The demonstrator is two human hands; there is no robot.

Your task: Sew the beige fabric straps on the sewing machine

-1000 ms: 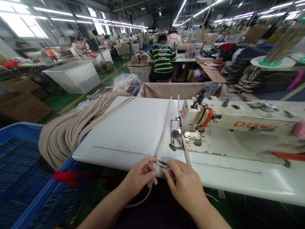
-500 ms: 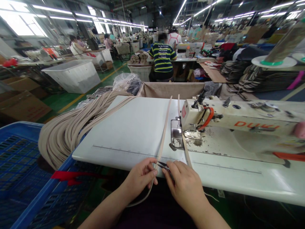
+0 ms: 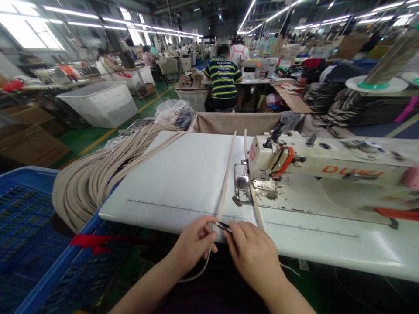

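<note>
Near the front edge of the white sewing table (image 3: pixel 170 174), my left hand (image 3: pixel 198 244) pinches a narrow beige strip (image 3: pixel 225 187) that runs back across the tabletop. The strip's lower part hangs from my fingers below the edge. My right hand (image 3: pixel 252 250) is closed around small dark thread snips (image 3: pixel 224 226), mostly hidden in the palm. Their pointed blades touch or nearly touch the strip by my left fingertips. To the right, another beige strip (image 3: pixel 256 205) passes under the head of the sewing machine (image 3: pixel 271 161) and reaches forward behind my right hand.
A thick bundle of beige strips (image 3: pixel 98 170) drapes over the table's left end, beside a blue plastic basket (image 3: pixel 29 209) with a red cloth strip (image 3: pixel 94 242). A fabric-lined bin (image 3: pixel 235 122) stands behind the table. A co-worker in a striped shirt (image 3: pixel 224 78) sits beyond.
The blades of the thread snips look closer together now than half a second ago. Both hands and the strips hold nearly the same positions.
</note>
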